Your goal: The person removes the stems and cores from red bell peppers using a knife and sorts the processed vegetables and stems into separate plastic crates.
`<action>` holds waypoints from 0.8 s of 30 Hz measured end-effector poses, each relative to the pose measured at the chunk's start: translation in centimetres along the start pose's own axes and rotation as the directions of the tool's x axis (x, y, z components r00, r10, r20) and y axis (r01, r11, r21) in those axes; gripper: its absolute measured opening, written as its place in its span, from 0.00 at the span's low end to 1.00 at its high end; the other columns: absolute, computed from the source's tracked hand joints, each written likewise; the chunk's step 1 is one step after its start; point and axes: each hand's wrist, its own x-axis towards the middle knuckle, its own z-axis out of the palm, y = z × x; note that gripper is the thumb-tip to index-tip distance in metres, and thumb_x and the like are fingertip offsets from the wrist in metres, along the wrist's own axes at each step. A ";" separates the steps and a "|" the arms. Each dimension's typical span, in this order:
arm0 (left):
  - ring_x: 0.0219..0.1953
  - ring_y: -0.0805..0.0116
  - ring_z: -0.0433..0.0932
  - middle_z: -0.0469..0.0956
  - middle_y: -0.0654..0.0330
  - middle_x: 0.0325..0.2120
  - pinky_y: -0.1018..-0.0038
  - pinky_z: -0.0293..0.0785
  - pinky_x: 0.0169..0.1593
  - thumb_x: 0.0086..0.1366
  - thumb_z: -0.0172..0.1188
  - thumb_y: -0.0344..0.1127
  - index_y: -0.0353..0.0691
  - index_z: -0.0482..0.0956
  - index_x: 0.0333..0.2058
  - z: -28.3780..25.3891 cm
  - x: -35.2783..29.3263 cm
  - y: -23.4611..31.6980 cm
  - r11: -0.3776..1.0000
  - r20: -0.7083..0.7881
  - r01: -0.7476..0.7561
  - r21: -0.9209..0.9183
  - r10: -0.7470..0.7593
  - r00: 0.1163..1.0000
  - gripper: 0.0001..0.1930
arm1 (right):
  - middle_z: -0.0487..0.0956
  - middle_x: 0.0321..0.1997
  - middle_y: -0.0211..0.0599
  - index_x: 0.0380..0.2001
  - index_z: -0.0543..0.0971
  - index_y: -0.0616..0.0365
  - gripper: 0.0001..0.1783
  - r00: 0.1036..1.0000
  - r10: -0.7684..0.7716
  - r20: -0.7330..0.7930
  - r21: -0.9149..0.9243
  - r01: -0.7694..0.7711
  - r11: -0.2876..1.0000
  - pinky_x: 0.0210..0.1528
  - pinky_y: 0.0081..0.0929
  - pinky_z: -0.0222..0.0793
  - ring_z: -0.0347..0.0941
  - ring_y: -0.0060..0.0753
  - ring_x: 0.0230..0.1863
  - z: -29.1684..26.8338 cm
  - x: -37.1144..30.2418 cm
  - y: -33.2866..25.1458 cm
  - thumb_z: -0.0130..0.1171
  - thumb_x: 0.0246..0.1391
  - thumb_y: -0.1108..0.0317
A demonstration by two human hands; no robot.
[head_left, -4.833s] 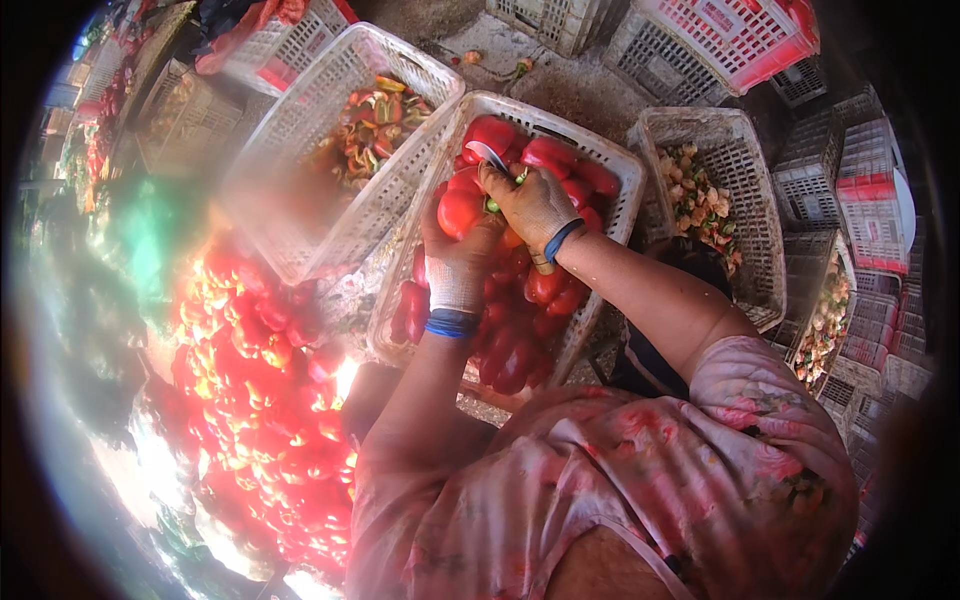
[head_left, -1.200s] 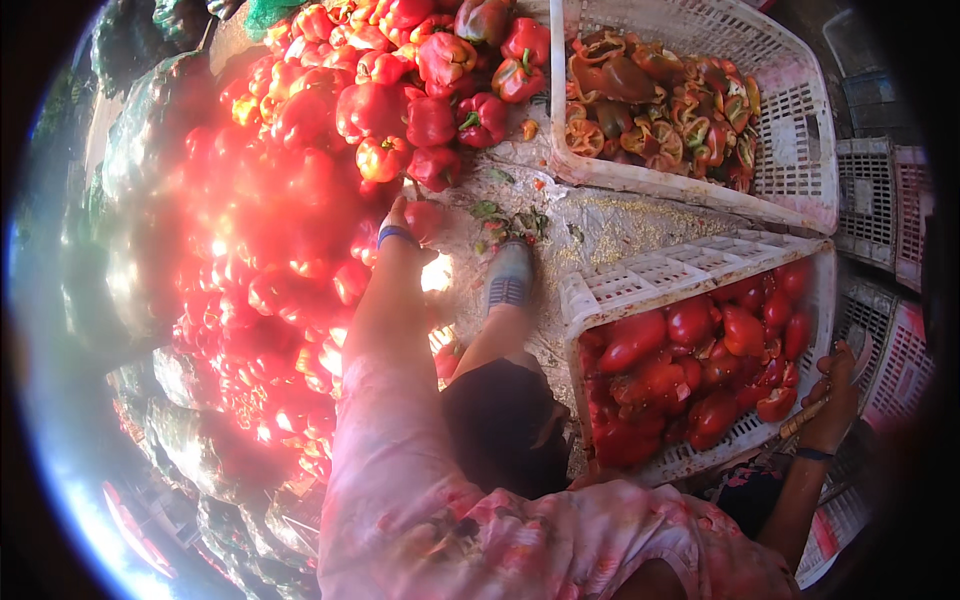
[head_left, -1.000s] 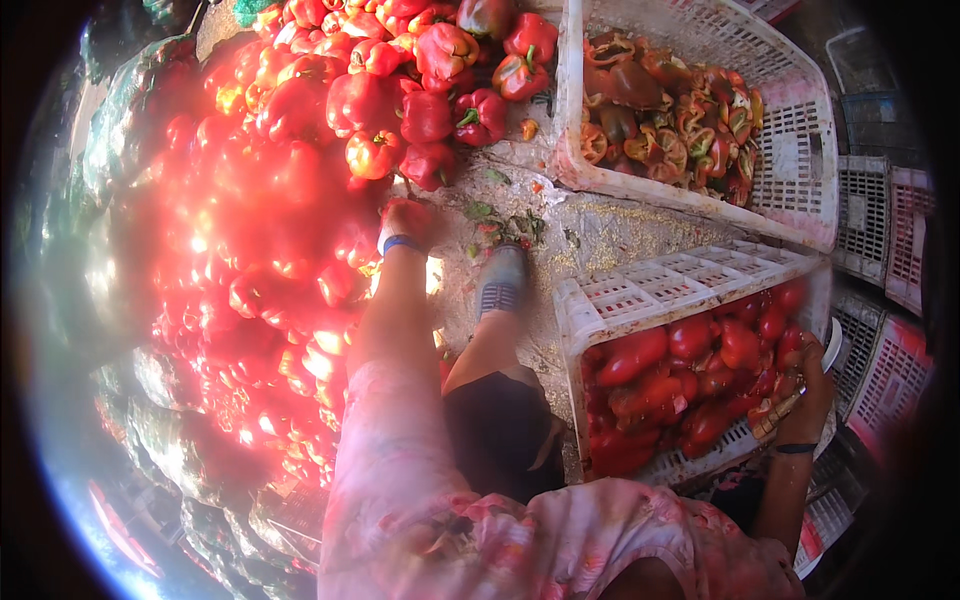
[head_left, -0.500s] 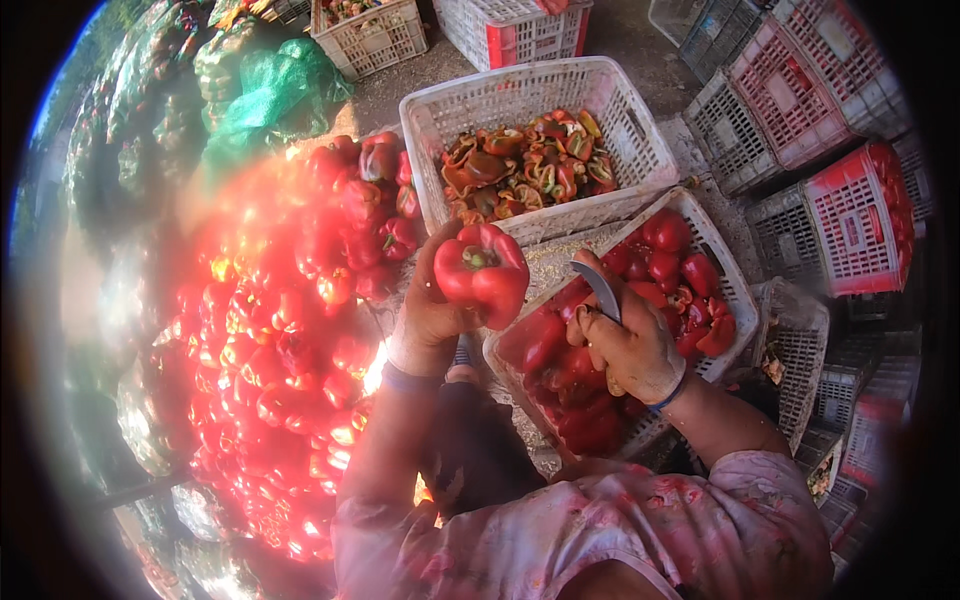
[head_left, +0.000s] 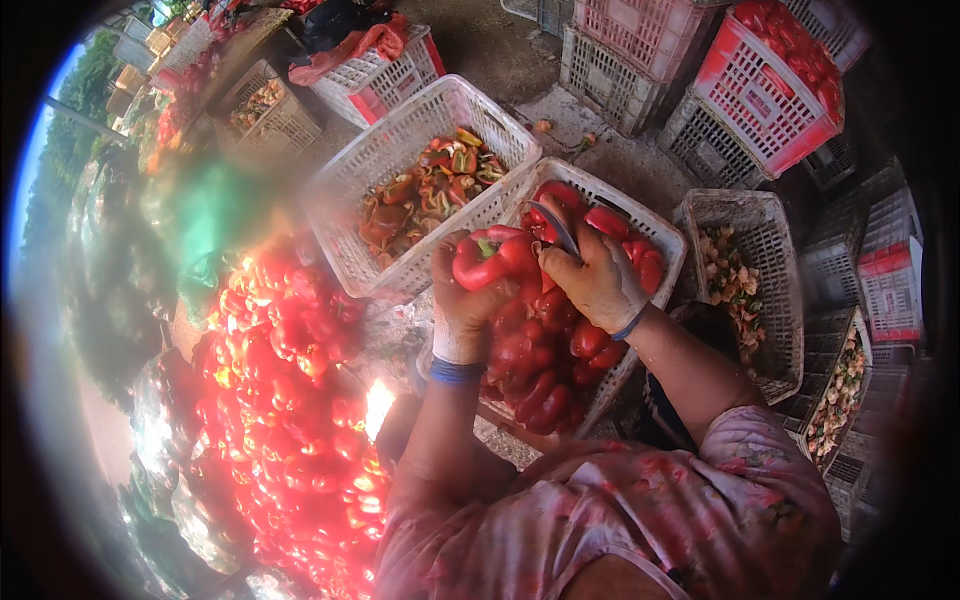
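Note:
My left hand (head_left: 465,310) grips a red bell pepper (head_left: 490,258) by its side, its green stem facing up. Close on its right, my right hand (head_left: 597,278) is closed round a small curved knife (head_left: 560,228), the blade pointing up and left beside the pepper. Whether the blade touches the pepper I cannot tell. Both hands are over a white crate (head_left: 672,232) filled with red peppers (head_left: 535,350), some of them cut pieces.
Beyond stands a white crate (head_left: 345,165) with discoloured pepper scraps (head_left: 425,195). A large heap of red peppers (head_left: 290,400) lies left in glare. To the right are a crate of pepper cores (head_left: 735,290) and stacked crates (head_left: 765,100). Green netting (head_left: 210,215) is blurred at left.
My view has turned to the right. The left hand has carried the pepper over the pepper crate, and the right hand has brought the knife up close to it.

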 end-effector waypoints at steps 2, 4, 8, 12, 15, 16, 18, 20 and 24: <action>0.44 0.69 0.76 0.75 0.59 0.44 0.72 0.75 0.49 0.41 0.77 0.29 0.35 0.64 0.51 0.0 1.4 -1.4 0.945 -0.058 -0.093 0.313 0.117 0.991 0.39 | 0.76 0.55 0.56 0.66 0.62 0.62 0.33 0.987 -0.140 -0.080 -0.238 0.118 0.964 0.48 0.38 0.74 0.78 0.53 0.49 1.7 -1.4 3.1 0.58 0.58 0.69; 0.42 0.71 0.76 0.75 0.59 0.43 0.73 0.75 0.48 0.43 0.76 0.29 0.34 0.63 0.51 2.0 1.8 -0.6 0.852 -0.147 -0.067 0.519 0.166 0.975 0.38 | 0.74 0.55 0.62 0.67 0.60 0.62 0.34 0.968 0.200 0.149 -0.192 -0.170 0.966 0.49 0.40 0.74 0.76 0.58 0.50 1.6 -1.0 2.4 0.55 0.57 0.70; 0.41 0.71 0.76 0.76 0.59 0.41 0.74 0.75 0.47 0.44 0.76 0.29 0.33 0.63 0.50 2.6 3.2 -1.4 0.829 -0.201 -0.120 0.546 0.268 0.942 0.37 | 0.74 0.52 0.64 0.67 0.59 0.64 0.34 0.951 0.261 0.168 -0.167 -0.233 0.958 0.47 0.43 0.74 0.76 0.60 0.48 2.6 0.1 3.6 0.53 0.57 0.70; 0.43 0.71 0.76 0.75 0.59 0.43 0.73 0.75 0.49 0.43 0.77 0.28 0.34 0.63 0.51 3.2 4.3 -0.3 0.885 -0.245 -0.075 0.460 0.208 0.947 0.38 | 0.77 0.45 0.63 0.66 0.61 0.63 0.33 0.992 0.122 0.027 -0.095 -0.118 0.988 0.43 0.45 0.74 0.75 0.63 0.44 3.5 0.6 4.7 0.53 0.57 0.69; 0.45 0.71 0.75 0.75 0.58 0.45 0.72 0.75 0.50 0.41 0.76 0.27 0.35 0.63 0.53 2.4 4.7 -0.8 0.877 -0.197 -0.120 0.465 0.235 0.952 0.40 | 0.78 0.41 0.62 0.65 0.62 0.63 0.32 0.998 0.063 0.010 -0.070 -0.062 0.996 0.42 0.45 0.74 0.76 0.63 0.43 2.8 1.2 4.2 0.53 0.58 0.68; 0.46 0.71 0.75 0.74 0.58 0.46 0.72 0.75 0.51 0.41 0.76 0.26 0.35 0.63 0.54 2.9 4.5 -1.0 0.802 -0.164 -0.158 0.576 0.304 0.939 0.41 | 0.78 0.40 0.61 0.65 0.62 0.63 0.32 0.995 0.087 0.041 -0.068 -0.084 0.994 0.42 0.45 0.74 0.76 0.63 0.43 2.5 1.5 3.8 0.54 0.58 0.68; 0.47 0.70 0.75 0.74 0.58 0.46 0.72 0.74 0.52 0.40 0.75 0.26 0.36 0.62 0.55 3.5 4.1 -0.7 0.766 -0.159 -0.150 0.625 0.313 0.936 0.42 | 0.79 0.39 0.61 0.63 0.65 0.62 0.30 0.956 0.245 0.159 -0.102 -0.231 0.968 0.41 0.45 0.74 0.77 0.61 0.42 2.9 1.6 4.1 0.53 0.57 0.68; 0.47 0.70 0.75 0.74 0.58 0.47 0.72 0.74 0.53 0.40 0.75 0.27 0.36 0.63 0.56 3.2 3.6 0.1 0.856 -0.242 -0.064 0.513 0.215 0.946 0.42 | 0.79 0.38 0.60 0.60 0.67 0.61 0.27 0.878 0.378 0.293 -0.114 -0.360 0.926 0.40 0.46 0.74 0.77 0.61 0.40 3.6 0.9 4.4 0.54 0.57 0.67; 0.47 0.66 0.76 0.75 0.59 0.47 0.68 0.74 0.54 0.46 0.72 0.27 0.35 0.62 0.59 0.3 4.9 0.4 0.991 -0.277 -0.133 -0.016 0.123 0.953 0.40 | 0.81 0.29 0.47 0.52 0.74 0.58 0.21 0.670 0.543 0.507 -0.014 -0.623 0.782 0.25 0.38 0.72 0.78 0.43 0.25 5.3 -0.7 4.8 0.55 0.60 0.58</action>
